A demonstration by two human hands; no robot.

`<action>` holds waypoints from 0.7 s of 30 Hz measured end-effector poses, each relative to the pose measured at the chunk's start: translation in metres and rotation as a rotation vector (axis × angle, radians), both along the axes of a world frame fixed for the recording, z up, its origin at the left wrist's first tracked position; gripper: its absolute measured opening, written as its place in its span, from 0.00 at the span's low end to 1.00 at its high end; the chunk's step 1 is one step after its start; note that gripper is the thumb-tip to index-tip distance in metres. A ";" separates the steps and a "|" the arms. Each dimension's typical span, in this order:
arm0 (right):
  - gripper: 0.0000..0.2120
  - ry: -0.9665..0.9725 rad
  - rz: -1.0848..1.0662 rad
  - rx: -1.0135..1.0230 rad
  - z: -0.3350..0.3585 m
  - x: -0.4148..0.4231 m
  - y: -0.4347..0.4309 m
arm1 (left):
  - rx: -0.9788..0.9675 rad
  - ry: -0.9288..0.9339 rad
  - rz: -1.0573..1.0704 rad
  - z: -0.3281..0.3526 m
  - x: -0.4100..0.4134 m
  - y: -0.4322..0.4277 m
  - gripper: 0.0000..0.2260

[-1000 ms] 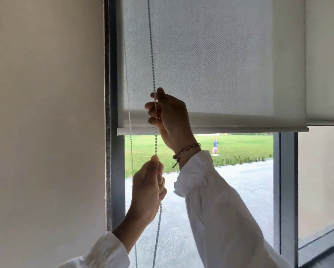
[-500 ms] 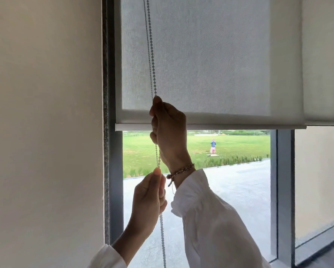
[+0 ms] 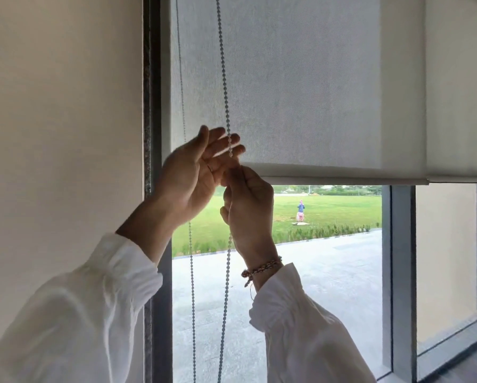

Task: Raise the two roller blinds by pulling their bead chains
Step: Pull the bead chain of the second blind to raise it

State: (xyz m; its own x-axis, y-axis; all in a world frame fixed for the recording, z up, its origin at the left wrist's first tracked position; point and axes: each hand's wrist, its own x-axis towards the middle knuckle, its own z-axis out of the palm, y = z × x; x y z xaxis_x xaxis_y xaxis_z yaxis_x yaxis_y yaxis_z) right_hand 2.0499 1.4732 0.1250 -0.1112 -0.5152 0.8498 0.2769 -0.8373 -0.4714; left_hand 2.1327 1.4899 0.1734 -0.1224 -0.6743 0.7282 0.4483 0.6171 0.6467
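A white roller blind covers the upper half of the window, its bottom bar about mid-height. A second blind hangs to its right at nearly the same height. The bead chain runs down the left side as two strands. My right hand is closed around the near strand just below the bottom bar. My left hand is raised above it with fingers spread, the near strand lying across its fingertips without being gripped.
A plain wall fills the left. The dark window frame stands beside the chain. A grey mullion divides the two panes. Outside are a lawn, paving and a distant person.
My left hand let go of the chain low down and rose above my right hand, opening. My right hand pulled the chain downward. The blind's bottom bar moved up slightly.
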 end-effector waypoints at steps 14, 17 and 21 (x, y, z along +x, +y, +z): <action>0.17 0.008 -0.083 -0.051 -0.005 0.007 0.000 | 0.053 0.151 0.060 0.054 -0.016 0.010 0.15; 0.17 0.025 -0.050 -0.023 -0.018 0.004 -0.003 | 0.040 0.150 0.077 0.043 -0.018 0.004 0.15; 0.18 0.051 -0.023 0.016 -0.036 0.003 -0.007 | 0.040 0.142 0.067 0.025 -0.017 -0.003 0.15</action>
State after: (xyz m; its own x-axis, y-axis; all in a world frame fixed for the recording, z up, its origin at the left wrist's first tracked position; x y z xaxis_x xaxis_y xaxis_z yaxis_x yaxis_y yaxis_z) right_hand 2.0527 1.4661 0.0890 -0.0796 -0.5268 0.8462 0.2328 -0.8353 -0.4981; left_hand 2.1156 1.4872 0.1980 0.0263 -0.7062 0.7075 0.4961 0.6237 0.6040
